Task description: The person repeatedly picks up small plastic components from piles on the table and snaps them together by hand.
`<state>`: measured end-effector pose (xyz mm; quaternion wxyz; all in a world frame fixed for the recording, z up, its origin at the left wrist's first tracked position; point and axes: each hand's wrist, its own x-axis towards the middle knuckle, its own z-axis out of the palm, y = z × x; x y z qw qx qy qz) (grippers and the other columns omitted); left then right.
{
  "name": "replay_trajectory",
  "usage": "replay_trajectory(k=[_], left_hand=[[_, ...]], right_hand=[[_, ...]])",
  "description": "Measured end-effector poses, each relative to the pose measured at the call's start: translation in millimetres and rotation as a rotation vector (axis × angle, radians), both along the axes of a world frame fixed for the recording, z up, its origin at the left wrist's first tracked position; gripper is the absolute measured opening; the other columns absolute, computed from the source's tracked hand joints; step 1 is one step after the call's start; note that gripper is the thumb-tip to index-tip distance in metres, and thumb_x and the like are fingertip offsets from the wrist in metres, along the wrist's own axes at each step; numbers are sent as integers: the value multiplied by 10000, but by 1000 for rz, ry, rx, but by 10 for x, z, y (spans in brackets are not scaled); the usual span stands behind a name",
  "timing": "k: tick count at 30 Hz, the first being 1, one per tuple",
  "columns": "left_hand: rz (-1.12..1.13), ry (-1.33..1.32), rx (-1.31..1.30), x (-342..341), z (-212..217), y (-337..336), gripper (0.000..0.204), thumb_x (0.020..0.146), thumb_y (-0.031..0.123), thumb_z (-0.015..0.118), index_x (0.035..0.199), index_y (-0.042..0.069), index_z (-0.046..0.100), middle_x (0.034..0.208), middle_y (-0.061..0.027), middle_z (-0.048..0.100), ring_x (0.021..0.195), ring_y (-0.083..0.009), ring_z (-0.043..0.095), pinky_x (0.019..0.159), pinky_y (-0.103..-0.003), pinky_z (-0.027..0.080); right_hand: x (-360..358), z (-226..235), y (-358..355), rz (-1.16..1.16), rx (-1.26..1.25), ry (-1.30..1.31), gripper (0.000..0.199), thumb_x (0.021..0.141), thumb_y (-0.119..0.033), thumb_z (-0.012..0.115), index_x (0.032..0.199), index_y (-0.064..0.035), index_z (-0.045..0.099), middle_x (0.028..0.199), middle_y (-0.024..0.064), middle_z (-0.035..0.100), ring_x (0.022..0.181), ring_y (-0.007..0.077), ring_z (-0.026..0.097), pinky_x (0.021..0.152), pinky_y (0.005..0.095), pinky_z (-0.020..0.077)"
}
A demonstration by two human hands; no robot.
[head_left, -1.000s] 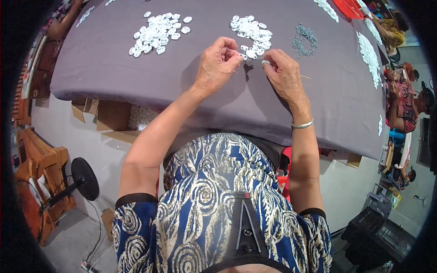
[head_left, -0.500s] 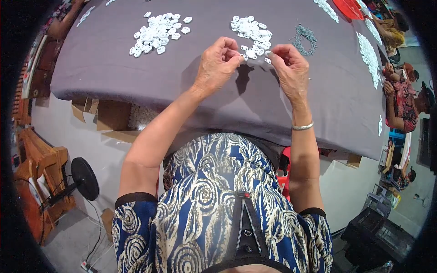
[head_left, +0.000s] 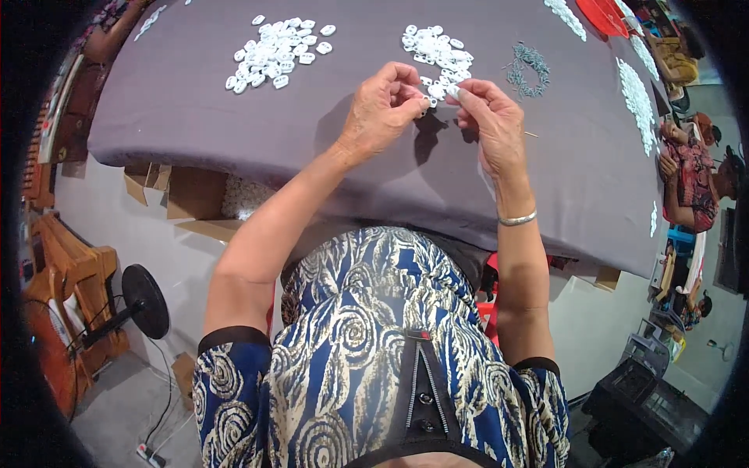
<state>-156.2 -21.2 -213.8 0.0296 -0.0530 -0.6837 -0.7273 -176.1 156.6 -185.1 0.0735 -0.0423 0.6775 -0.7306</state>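
At the front of a small pile of white plastic pieces (head_left: pixel 437 48), my two hands work close together. My left hand (head_left: pixel 378 109) pinches a small white plastic piece (head_left: pixel 426 102) between thumb and fingertips. Another white plastic piece (head_left: pixel 453 91) is pinched in my right hand (head_left: pixel 498 123), just right of the first. The two pieces are near each other; whether they touch I cannot tell. Beyond my right hand lies a loose ring of thin grey screw-like parts (head_left: pixel 528 70). A larger pile of oval white pieces with holes (head_left: pixel 273 53) sits to the left.
A grey cloth (head_left: pixel 195 117) covers the table. More white pieces (head_left: pixel 636 97) and a red basin (head_left: pixel 602 17) are at the far right, where another person (head_left: pixel 690 168) sits. Open cardboard boxes (head_left: pixel 195 195) stand under the table; a black fan (head_left: pixel 144 300) is at lower left.
My right hand has shifted left, bringing its white piece closer to my left hand. My left hand has moved slightly right, still pinching its piece.
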Motion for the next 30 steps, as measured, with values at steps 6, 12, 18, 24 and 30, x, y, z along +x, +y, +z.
replay_trajectory(k=[6, 12, 18, 24, 30], left_hand=[[-57, -28, 58, 42, 14, 83, 255, 805, 26, 650, 1026, 11, 524, 759, 19, 575, 679, -27, 524, 615, -189, 459], [-60, -30, 51, 35, -18, 76, 270, 806, 31, 649, 1040, 8, 517, 747, 24, 567, 660, -22, 510, 603, -186, 445], [-121, -46, 8, 37, 12, 47, 311, 839, 10, 638, 1112, 17, 490, 790, 9, 570, 697, -38, 529, 616, -179, 434], [-99, -22, 8, 42, 13, 61, 272, 812, 37, 628, 1053, -1, 508, 721, 27, 568, 634, -22, 503, 578, -190, 432], [-136, -31, -22, 35, -2, 41, 280, 833, 13, 637, 1084, 33, 515, 773, 36, 535, 697, -21, 502, 614, -169, 416]], right_hand=[[30, -46, -38, -23, -53, -63, 124, 885, -104, 632, 966, -11, 618, 833, 48, 670, 618, 37, 536, 536, 170, 435], [51, -39, -62, -38, 26, 1, 113, 871, -109, 639, 943, -21, 644, 814, 31, 675, 647, 37, 558, 560, 172, 462], [82, -23, -82, -36, 93, 84, 117, 870, -107, 641, 945, -18, 649, 795, 8, 660, 643, 30, 549, 550, 168, 453], [84, -27, -97, -15, 119, 119, 96, 870, -91, 636, 926, -14, 649, 787, -10, 630, 634, 29, 541, 541, 173, 445], [81, -23, -91, -12, 108, 135, 75, 872, -69, 624, 916, -13, 650, 781, -22, 617, 642, 28, 540, 547, 175, 446]])
